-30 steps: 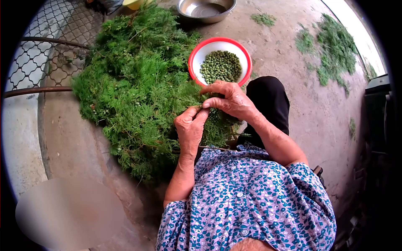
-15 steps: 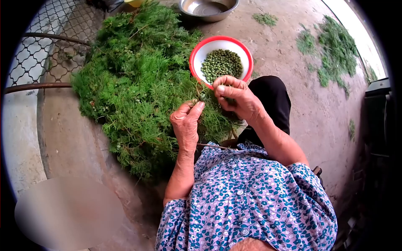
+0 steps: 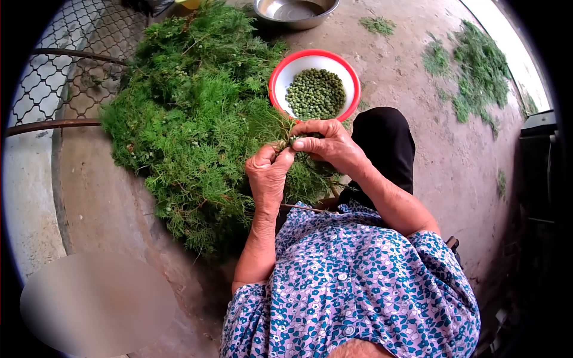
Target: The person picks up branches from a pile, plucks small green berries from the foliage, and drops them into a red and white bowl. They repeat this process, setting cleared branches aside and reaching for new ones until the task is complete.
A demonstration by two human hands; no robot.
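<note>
Sprig [image 3: 286, 143] from one green heap [image 3: 191, 107] is pinched by both left hand [image 3: 268, 176] and right hand [image 3: 334, 146], just below one red-rimmed bowl [image 3: 283, 73] of seeds [image 3: 315, 93]; one steel bowl [image 3: 268, 15] beyond

The concrete floor [image 3: 418, 155] carried a heap of green sprigs [image 3: 191, 101], a red-rimmed bowl [image 3: 314, 59] of green berries, a steel bowl [image 3: 295, 11] and scattered cuttings [image 3: 477, 71].

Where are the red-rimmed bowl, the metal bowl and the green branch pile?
red-rimmed bowl [image 3: 293, 67], head view, white inner wall.
metal bowl [image 3: 265, 11], head view, left wall.
green branch pile [image 3: 191, 113], head view, middle of the heap.
</note>
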